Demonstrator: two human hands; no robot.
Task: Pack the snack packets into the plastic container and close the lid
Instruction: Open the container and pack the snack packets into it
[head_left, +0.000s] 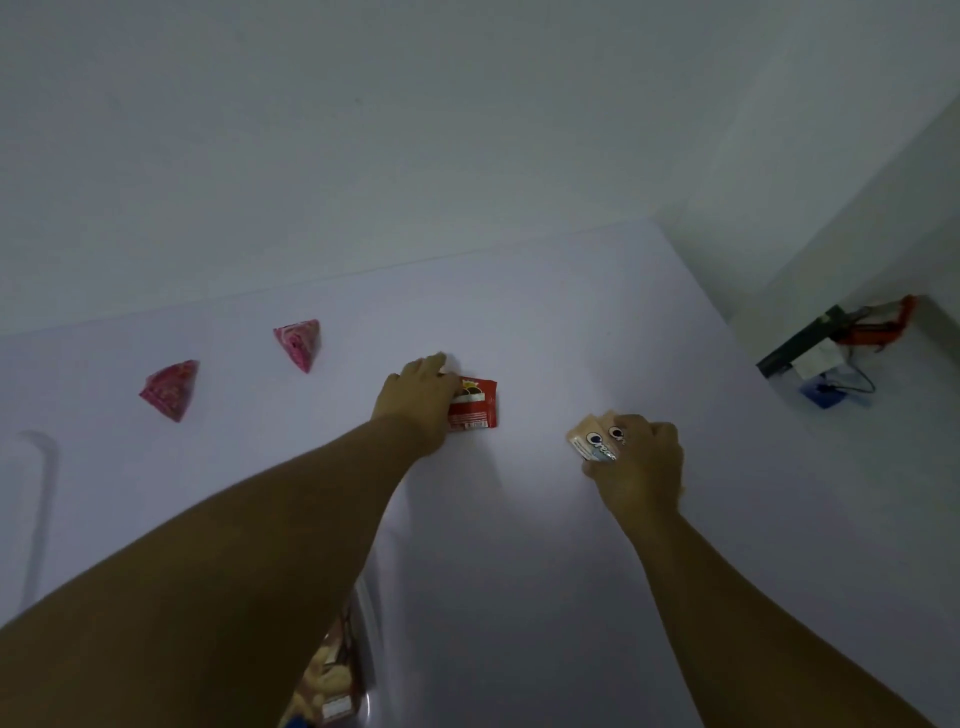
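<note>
My left hand (421, 395) lies on the left edge of a red snack packet (475, 408) that rests flat on the white table; its fingers curl over the packet's top corner. My right hand (641, 460) is closed around two beige cream-biscuit packets (595, 439), held just above the table. Two pink pyramid-shaped packets (171, 389) (300, 343) sit farther left near the wall. The clear plastic container (366, 623) shows under my left forearm at the bottom, with a brown snack packet (324, 680) inside. Most of the container is hidden by my arm.
The white table (571, 571) meets a white wall at the back. At the far right, beyond the table's edge, lie a dark device with orange parts (841, 332) and a blue item with wires (826, 389). A faint clear shape, perhaps the lid (36, 499), lies at the left.
</note>
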